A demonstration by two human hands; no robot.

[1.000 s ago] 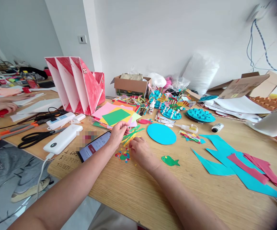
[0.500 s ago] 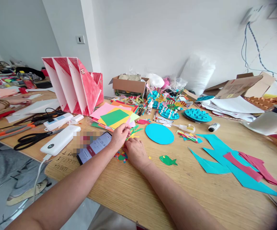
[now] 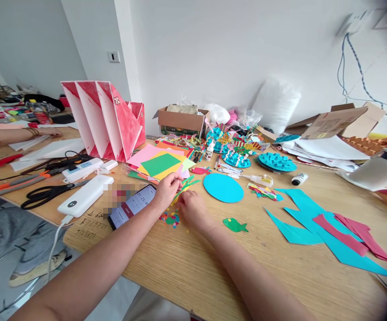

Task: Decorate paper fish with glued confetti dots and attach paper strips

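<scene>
Over the wooden table (image 3: 193, 263), my left hand (image 3: 169, 191) has its fingers pinched at the ends of green paper strips (image 3: 191, 182). Beside it my right hand (image 3: 193, 209) is curled with the fingers bent down by the yellow scraps; its fingertips are hidden, and so is anything in them. Small colored paper dots (image 3: 170, 219) lie below my hands. A green paper fish (image 3: 235, 224) rests to the right, under a blue paper oval (image 3: 223, 187). A phone (image 3: 131, 207) lies left of my left wrist.
Colored paper sheets (image 3: 162, 165), a red-and-white rack (image 3: 113, 120), black scissors (image 3: 43, 195) and a power bank (image 3: 85, 196) are at the left. Blue paper offcuts (image 3: 314, 214) and a glue bottle (image 3: 262, 179) lie right. Another person's hand (image 3: 48, 132) is at the far left.
My right hand has shifted slightly right and up, away from my left fingertips, uncovering more yellow scraps. The other person's arm has reached further right.
</scene>
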